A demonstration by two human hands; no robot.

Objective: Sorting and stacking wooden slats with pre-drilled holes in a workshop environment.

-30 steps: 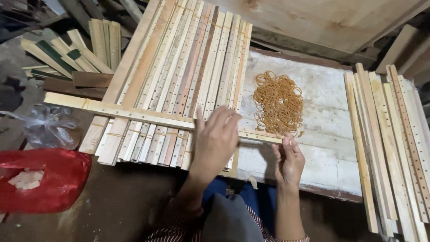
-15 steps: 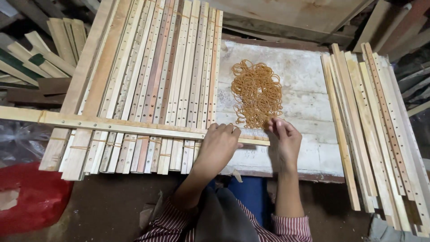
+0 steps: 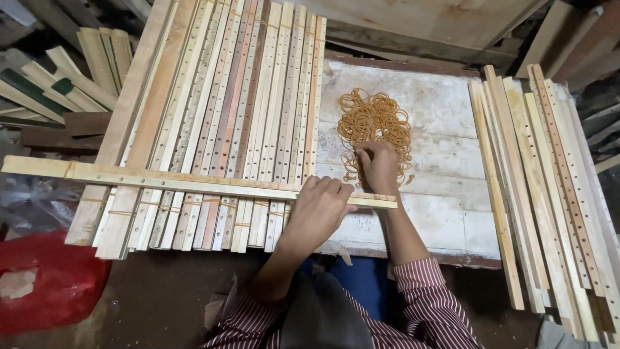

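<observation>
Head view: left hand (image 3: 321, 205) lies palm-down on long slat (image 3: 194, 182), fingers curled over its far edge, pressing it across slat stack (image 3: 219, 116). Right hand (image 3: 379, 167) at near edge of rubber bands (image 3: 374, 123) on white board (image 3: 445, 148), fingertips bunched among bands; actual pinch cannot tell. More slats (image 3: 549, 194) at right.

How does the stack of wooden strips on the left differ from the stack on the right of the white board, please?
The left stack of strips is tied with rubber bands near its close end; the right stack of strips shows no bands. A long cross strip lies over the left stack, pressed by the left hand; nothing lies across the right stack. The left stack includes reddish-brown strips; the right looks uniformly pale. Both hold long strips with rows of holes.
</observation>
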